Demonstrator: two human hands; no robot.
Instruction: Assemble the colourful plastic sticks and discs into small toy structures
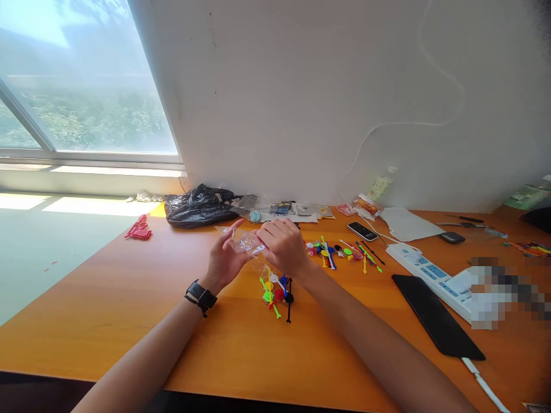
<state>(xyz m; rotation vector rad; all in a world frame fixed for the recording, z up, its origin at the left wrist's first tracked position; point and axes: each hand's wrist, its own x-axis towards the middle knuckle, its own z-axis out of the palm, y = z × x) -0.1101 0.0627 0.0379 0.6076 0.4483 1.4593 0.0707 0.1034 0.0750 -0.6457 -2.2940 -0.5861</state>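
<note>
Both hands are raised a little above the orange table [112, 304] and hold a small clear plastic bag [242, 241] between them. My left hand [224, 258], with a black watch on its wrist, grips the bag's left end with curled fingers. My right hand [282, 244] pinches the bag's right end. Just below the hands lies a small pile of coloured plastic sticks with round heads [276, 291]. A second scatter of the same coloured sticks [344, 252] lies to the right of my right hand.
A black plastic bag [198, 206] and clear packets [267, 211] lie at the wall. A remote [362, 230], white paper [407, 223], a white power strip [430, 275] and a black phone [437, 322] sit right. A red object [138, 229] lies far left.
</note>
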